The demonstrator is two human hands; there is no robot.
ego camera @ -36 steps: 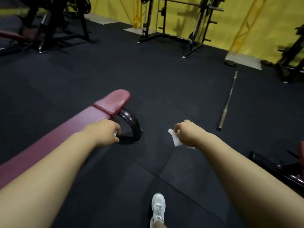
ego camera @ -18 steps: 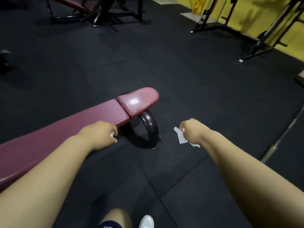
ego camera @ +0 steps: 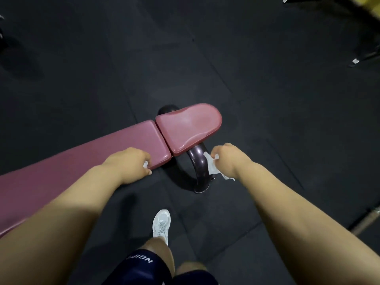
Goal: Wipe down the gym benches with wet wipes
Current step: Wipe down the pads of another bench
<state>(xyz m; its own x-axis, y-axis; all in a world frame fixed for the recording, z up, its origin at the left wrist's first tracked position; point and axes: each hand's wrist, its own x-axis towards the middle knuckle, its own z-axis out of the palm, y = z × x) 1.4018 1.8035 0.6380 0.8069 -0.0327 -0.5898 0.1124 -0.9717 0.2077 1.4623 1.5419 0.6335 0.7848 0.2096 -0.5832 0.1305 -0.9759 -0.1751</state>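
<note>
The left hand (ego camera: 128, 164) is closed in a fist at the near edge of the maroon bench (ego camera: 86, 161), its grip around what looks like a small white wipe scrap (ego camera: 145, 164). The right hand (ego camera: 225, 159) pinches a crumpled wet wipe (ego camera: 211, 166) just above the bench's curved dark leg (ego camera: 200, 171), beside the rounded end pad (ego camera: 188, 126).

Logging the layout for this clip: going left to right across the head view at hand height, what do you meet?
Long maroon bench pad → left hand clutching a small wipe → short maroon seat pad → curved dark bench leg → white wet wipe → right hand gripping it.
</note>
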